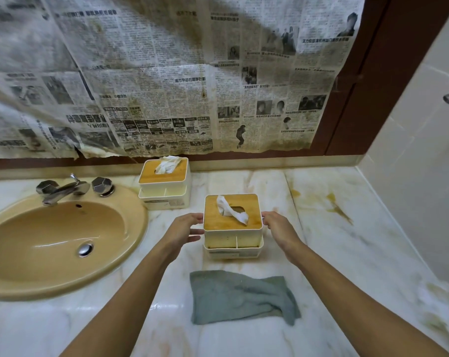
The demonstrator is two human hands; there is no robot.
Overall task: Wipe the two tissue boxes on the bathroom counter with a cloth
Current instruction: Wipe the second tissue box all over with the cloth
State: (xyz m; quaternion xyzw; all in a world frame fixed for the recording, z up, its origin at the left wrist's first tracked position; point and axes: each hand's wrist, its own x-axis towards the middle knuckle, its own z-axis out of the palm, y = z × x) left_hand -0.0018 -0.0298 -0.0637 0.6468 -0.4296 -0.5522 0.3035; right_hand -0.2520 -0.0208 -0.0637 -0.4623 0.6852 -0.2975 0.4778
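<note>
Head view: 2 tissue boxes stand on a stained marble counter (334, 228). The near tissue box (233, 228) sits mid-counter, cream-sided with a wooden lid and a white tissue (231, 211) trailing across the lid from its slot. The left hand (184, 228) is at the box's left side, released, its fingers straight and spread, with the uppermost fingertip touching the lid's edge and the lower ones just apart from the wall. The right hand (277, 225) is against the box's right side, touching the upper rim. Its fingers are hidden behind the hand, so I cannot tell whether they curl round the box or lie flat on it.

The far tissue box (164, 186) stands against the back edge, just right of the sink (63, 235), also with a tissue poking up from its wooden lid.

A grey-green cloth (241, 297) lies crumpled flat on the counter in front of the near box, between the 2 forearms, untouched by either hand.

A chrome faucet (63, 189) sits behind the tan basin. Stained newspaper (179, 86) covers the wall above.
</note>
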